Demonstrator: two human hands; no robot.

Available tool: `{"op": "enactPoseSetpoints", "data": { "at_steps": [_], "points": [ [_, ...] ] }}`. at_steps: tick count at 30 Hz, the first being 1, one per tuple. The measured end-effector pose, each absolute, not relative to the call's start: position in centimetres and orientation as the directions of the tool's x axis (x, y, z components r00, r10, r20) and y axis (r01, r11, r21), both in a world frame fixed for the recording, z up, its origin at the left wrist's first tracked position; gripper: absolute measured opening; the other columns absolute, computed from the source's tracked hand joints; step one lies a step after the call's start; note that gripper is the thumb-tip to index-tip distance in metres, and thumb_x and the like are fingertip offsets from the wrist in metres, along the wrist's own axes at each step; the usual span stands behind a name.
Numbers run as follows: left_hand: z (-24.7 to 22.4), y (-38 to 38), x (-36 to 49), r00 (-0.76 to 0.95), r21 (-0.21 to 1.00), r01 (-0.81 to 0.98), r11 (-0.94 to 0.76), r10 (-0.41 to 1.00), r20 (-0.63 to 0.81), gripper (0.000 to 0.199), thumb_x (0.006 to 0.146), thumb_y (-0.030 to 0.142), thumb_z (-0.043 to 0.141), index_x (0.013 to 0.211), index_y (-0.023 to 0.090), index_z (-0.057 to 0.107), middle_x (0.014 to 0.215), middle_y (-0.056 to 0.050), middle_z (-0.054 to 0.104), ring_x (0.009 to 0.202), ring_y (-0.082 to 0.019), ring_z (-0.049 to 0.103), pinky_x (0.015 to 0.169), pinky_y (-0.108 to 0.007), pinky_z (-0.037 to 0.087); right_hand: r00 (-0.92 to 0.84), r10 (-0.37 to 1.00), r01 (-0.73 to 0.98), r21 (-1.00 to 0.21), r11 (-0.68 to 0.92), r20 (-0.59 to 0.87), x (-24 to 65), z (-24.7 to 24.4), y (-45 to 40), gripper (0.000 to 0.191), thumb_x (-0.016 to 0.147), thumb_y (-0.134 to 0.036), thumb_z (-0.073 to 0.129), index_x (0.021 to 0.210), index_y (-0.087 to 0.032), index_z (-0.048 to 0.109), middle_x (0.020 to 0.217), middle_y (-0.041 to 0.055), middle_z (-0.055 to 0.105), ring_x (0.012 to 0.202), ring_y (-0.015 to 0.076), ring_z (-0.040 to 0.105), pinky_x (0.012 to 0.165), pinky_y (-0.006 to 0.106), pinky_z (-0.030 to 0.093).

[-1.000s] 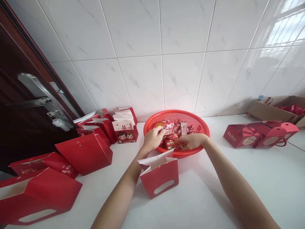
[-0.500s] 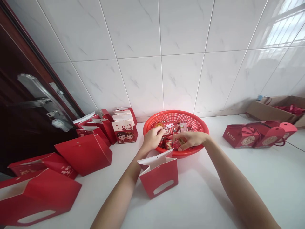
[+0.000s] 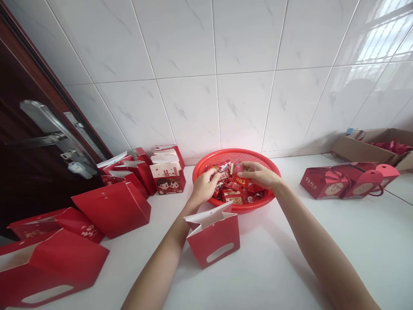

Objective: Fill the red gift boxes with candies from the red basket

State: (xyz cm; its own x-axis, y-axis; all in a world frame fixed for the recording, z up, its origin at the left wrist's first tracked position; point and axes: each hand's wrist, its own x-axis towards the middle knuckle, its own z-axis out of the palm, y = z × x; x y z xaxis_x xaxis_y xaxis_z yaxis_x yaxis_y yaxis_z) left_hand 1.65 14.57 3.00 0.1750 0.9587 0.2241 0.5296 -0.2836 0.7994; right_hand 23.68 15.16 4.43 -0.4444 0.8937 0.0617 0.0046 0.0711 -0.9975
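A red plastic basket stands near the wall with many wrapped candies in it. My left hand is at the basket's left side, thumb and fingers closed on a small red-and-white wrapped candy. Over the basket's right half is my right hand, its thumb and fingertips pinching a red wrapped candy above the pile. In front of the basket, between my forearms, an open-topped red paper bag stands upright with a white oval on its front.
Several red bags stand at the left, beside a box with two cartoon faces. Pink-red gift boxes and an open cardboard box are at the right. A dark door with a metal handle borders the left edge.
My right hand has moved up and back from the basket's front part, and candies at the front now show. My left hand has barely moved.
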Motion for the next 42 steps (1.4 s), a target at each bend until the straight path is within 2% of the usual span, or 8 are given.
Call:
{"op": "enactPoseSetpoints", "data": {
  "at_steps": [6,12,17,24,29,34,39,42],
  "points": [
    [2.96,14.72,1.74,0.149,0.808,0.501,-0.309,0.951,0.271,0.026,0.091,0.036,0.048,0.095,0.021,0.068,0.095,-0.004,0.074,0.091,-0.022,0.066,0.08,-0.031,0.049,-0.378,0.925,-0.036,-0.999,0.019,0.031,23.74,4.28,15.39,0.04,0.067,-0.043,0.087,0.088,-0.017,0.064,0.075,-0.0026,0.06,0.062,0.0098,0.056,0.052,0.022,0.045],
    [2.65,15.14,1.57,0.162,0.825,0.486,-0.289,0.957,0.239,0.029,0.09,0.043,0.046,0.083,0.02,0.063,0.073,-0.002,0.067,0.073,-0.02,0.063,0.068,-0.029,0.048,-0.355,0.933,-0.006,-0.999,0.054,0.052,23.78,4.11,15.45,0.037,0.069,-0.042,0.085,0.09,-0.017,0.067,0.077,-0.0014,0.063,0.065,0.0112,0.058,0.054,0.023,0.046],
    [2.83,15.07,1.58,0.15,0.821,0.496,-0.284,0.959,0.24,0.031,0.089,0.043,0.046,0.086,0.02,0.065,0.075,-0.002,0.068,0.074,-0.019,0.063,0.067,-0.028,0.046,-0.365,0.929,-0.015,-0.998,0.065,0.066,23.48,4.55,15.07,0.029,0.07,-0.035,0.085,0.086,-0.017,0.069,0.076,-0.001,0.068,0.067,0.0124,0.063,0.06,0.024,0.051],
    [3.11,14.89,1.67,0.161,0.808,0.51,-0.297,0.955,0.249,0.033,0.089,0.043,0.045,0.077,0.02,0.065,0.071,-0.002,0.066,0.071,-0.019,0.06,0.064,-0.028,0.044,-0.399,0.917,-0.004,-1.0,0.016,0.016,23.44,4.69,14.97,0.032,0.069,-0.032,0.086,0.09,-0.018,0.067,0.078,0.0009,0.074,0.068,0.0153,0.068,0.066,0.028,0.057],
    [2.96,14.9,1.6,0.18,0.808,0.503,-0.307,0.951,0.25,0.034,0.089,0.044,0.046,0.079,0.02,0.068,0.078,-0.003,0.07,0.078,-0.021,0.063,0.068,-0.029,0.046,-0.461,0.886,0.012,-0.998,0.063,0.051,23.49,4.75,14.93,0.03,0.07,-0.035,0.085,0.084,-0.018,0.065,0.073,0.0025,0.076,0.064,0.0158,0.068,0.067,0.031,0.057],
    [2.88,14.96,1.55,0.194,0.811,0.489,-0.321,0.947,0.257,0.034,0.088,0.044,0.048,0.084,0.02,0.071,0.085,-0.005,0.073,0.087,-0.024,0.066,0.073,-0.031,0.049,-0.444,0.895,0.044,-0.996,0.077,0.049,23.41,4.82,14.87,0.029,0.07,-0.036,0.085,0.082,-0.018,0.066,0.072,0.0014,0.075,0.065,0.0156,0.069,0.067,0.028,0.056],
    [2.99,14.96,1.55,0.195,0.815,0.489,-0.312,0.949,0.247,0.034,0.089,0.042,0.048,0.092,0.018,0.073,0.09,-0.006,0.075,0.093,-0.025,0.067,0.082,-0.033,0.05,-0.382,0.923,0.125,-0.988,0.094,0.039,23.25,4.66,15.02,0.027,0.072,-0.036,0.083,0.083,-0.019,0.065,0.069,0.0005,0.074,0.06,0.0143,0.067,0.054,0.023,0.05],
    [2.95,14.98,1.51,0.186,0.818,0.493,-0.298,0.954,0.236,0.035,0.089,0.042,0.049,0.096,0.018,0.073,0.093,-0.006,0.075,0.095,-0.025,0.067,0.085,-0.035,0.049,-0.388,0.921,0.177,-0.977,0.117,0.04,23.08,4.58,15.04,0.025,0.075,-0.037,0.081,0.085,-0.019,0.066,0.071,0.0019,0.075,0.059,0.0141,0.066,0.054,0.023,0.049]
  ]
}}
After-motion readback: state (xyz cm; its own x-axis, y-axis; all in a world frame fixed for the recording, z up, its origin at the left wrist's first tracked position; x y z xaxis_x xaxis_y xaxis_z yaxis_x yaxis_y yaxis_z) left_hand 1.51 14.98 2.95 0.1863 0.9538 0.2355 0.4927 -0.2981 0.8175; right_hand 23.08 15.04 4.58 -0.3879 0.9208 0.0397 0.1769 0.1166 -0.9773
